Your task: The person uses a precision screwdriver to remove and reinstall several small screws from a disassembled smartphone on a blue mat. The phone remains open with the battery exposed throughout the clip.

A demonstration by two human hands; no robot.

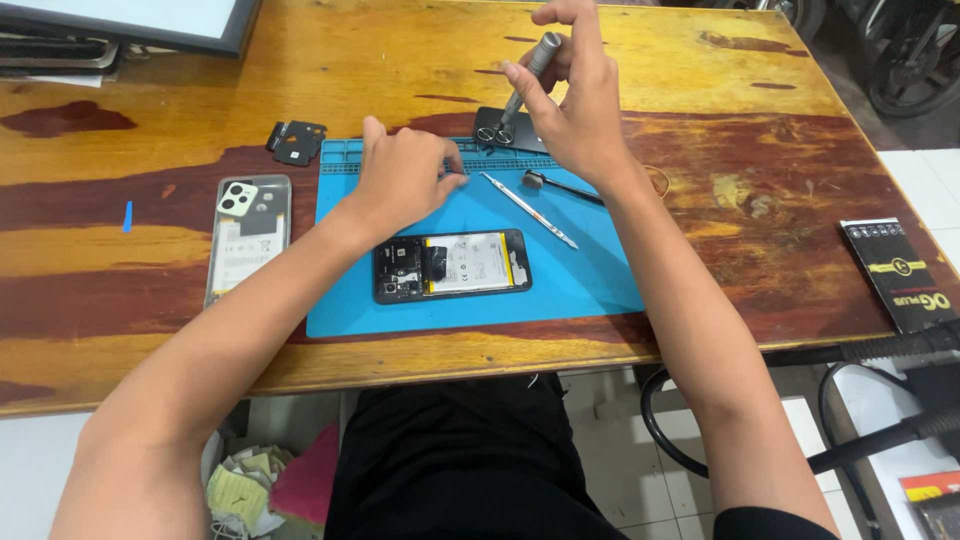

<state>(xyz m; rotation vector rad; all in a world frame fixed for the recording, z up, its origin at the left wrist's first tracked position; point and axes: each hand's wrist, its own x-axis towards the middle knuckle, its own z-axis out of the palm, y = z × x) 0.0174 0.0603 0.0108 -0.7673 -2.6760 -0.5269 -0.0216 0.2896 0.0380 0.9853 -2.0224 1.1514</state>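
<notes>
Steel screwdriver [530, 75], light and slick, pinched at its knurled shank in my right hand [575, 110]; left hand [405, 175] fingertips pinch something tiny at mat's [580, 280] 12 o'clock edge

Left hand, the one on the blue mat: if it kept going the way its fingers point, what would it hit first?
The left hand points toward the far right across the blue rubber work mat. First in that line is probably the thin silver metal pry tool lying just beyond the fingertips, though depth is hard to judge.
</notes>
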